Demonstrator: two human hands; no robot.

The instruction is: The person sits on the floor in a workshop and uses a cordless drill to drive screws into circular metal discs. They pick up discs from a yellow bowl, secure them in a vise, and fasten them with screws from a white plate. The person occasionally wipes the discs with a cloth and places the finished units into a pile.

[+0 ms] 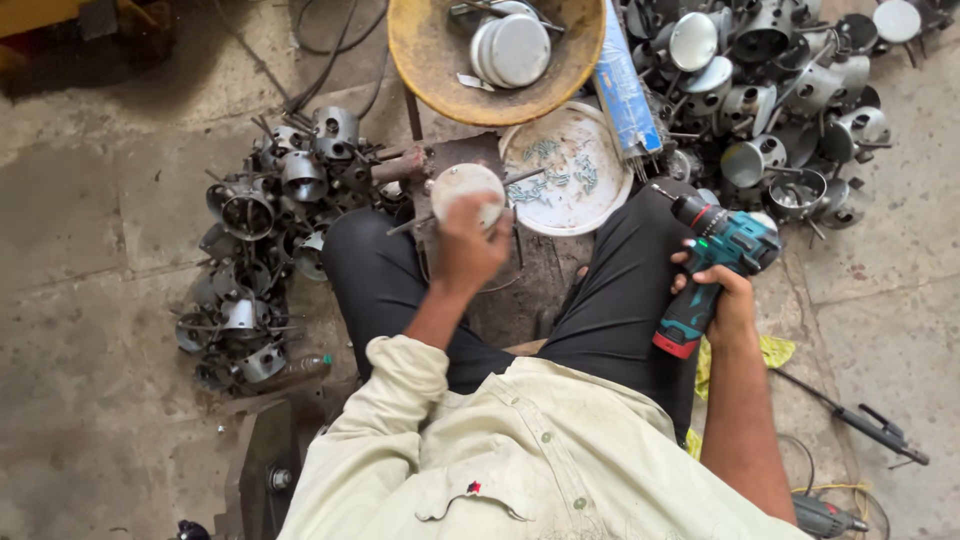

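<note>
Gripping a round metal lid (466,190) from above, the left hand (468,248) is seen with its fingers curled over the lid's near edge, closed firmly on it. The lid is held over a small dark metal stand (462,156) between the knees, just in front of a white plate (570,172) strewn with small screws. The right hand (728,300) is wrapped tight around the handle of a teal and black cordless drill (712,262), which is rested on the right thigh with its chuck pointed up and to the left, well apart from the lid. Black trousers and a pale cream shirt (520,450) are worn by the person, who is seated on a stained concrete floor (90,220). A yellow metal pan (430,60) holding several more shiny lids is placed at the top, touching the plate's far side. A blue wrapped packet (624,90) is leaned between the pan and a large heap of shiny metal cups (780,100) on the right. A darker pile of metal rings and brackets (265,240) is spread beside the left knee. A second power tool (828,516) is seen at the lower right corner.
</note>
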